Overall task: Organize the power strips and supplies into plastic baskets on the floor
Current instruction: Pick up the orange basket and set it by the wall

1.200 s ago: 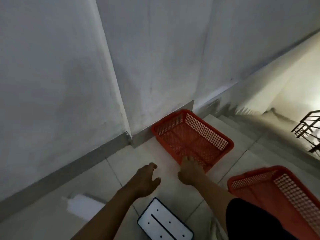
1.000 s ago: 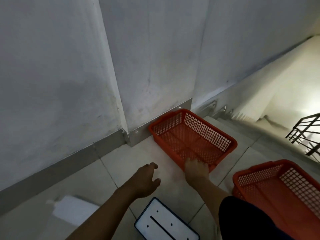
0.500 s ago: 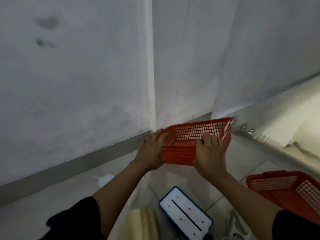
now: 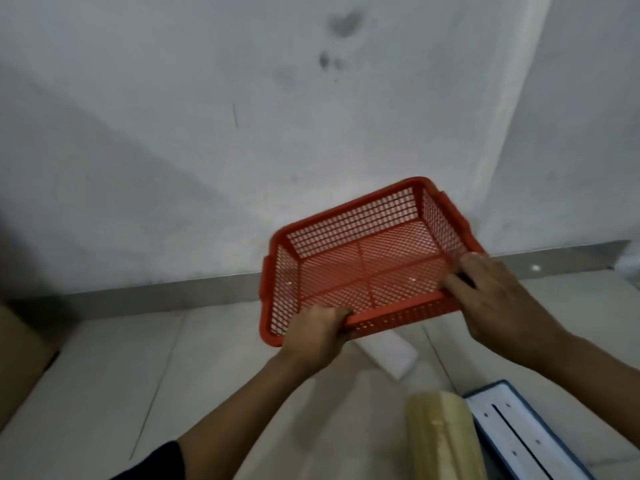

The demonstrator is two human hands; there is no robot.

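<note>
Both hands gripped the red basket [image 4: 367,261]: left hand [image 4: 317,332] at its near rim, right hand [image 4: 498,299] at its right corner. Below them lay a white block [image 4: 391,356], a yellowish roll [image 4: 441,441] and a blue-edged white panel [image 4: 519,434].

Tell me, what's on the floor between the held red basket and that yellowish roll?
In the head view, a white flat block lies between red basket and yellowish roll.

**Bare corner, dim light**

A pale plastered wall [image 4: 173,133] carries dark smudges [image 4: 341,36] high up. A grey skirting strip [image 4: 138,296] runs along its foot. Light floor tiles [image 4: 114,393] show thin seams. A brown cardboard edge [image 4: 17,362] sits far left.
</note>
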